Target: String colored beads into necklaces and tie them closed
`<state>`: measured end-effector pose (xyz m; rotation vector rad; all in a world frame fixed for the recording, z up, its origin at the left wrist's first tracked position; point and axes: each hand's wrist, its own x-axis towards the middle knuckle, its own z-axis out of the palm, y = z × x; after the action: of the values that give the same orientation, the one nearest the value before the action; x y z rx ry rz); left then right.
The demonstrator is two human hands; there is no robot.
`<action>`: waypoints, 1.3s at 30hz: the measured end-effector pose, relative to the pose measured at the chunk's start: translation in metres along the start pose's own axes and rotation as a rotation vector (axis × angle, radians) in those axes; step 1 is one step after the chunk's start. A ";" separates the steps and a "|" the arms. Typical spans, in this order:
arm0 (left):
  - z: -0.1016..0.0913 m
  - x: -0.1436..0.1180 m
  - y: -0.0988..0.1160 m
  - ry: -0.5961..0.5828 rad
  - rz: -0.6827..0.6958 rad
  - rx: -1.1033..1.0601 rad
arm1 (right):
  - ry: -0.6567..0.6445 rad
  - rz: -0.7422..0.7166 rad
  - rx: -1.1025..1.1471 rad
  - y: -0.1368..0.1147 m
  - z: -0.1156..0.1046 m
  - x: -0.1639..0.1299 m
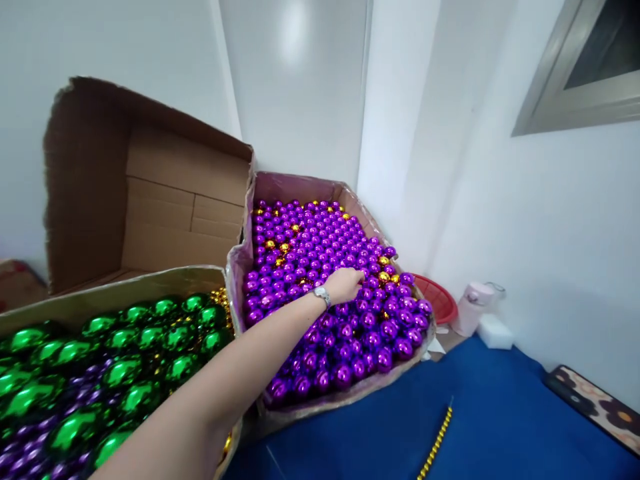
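Observation:
My left hand (344,285), with a watch (323,295) on its wrist, reaches over a cardboard box (363,208) filled with shiny purple balls (330,233). Its fingers are curled closed among the balls, and whatever lies between them is hidden. A few gold balls (384,277) sit mixed in just right of the fingertips. On the blue cloth (390,437) lies a string of small gold beads (438,437) with a thin end sticking out at its tip. My right hand is out of view.
Under my forearm at left, another box (190,275) holds large green balls (125,370) and small purple beads (30,450). Behind it a big brown carton (165,207) lies on its side. At right are a red basket (437,300), pink bottle (473,310), white block (495,331) and flower-patterned object (595,407).

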<state>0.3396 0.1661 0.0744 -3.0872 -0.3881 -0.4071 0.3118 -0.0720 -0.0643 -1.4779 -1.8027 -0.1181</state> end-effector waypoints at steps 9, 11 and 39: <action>0.029 0.018 0.021 -0.139 0.138 0.216 | 0.072 0.031 0.029 0.058 -0.021 0.018; 0.026 0.014 0.004 -0.131 0.068 0.271 | 0.101 0.053 0.042 0.056 -0.023 0.015; 0.030 -0.048 0.067 0.002 0.436 0.133 | 0.195 0.562 0.026 0.179 -0.091 0.126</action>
<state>0.3186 0.0907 0.0351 -2.9200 0.2473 -0.3523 0.5106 0.0371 0.0051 -1.8274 -1.1806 0.0430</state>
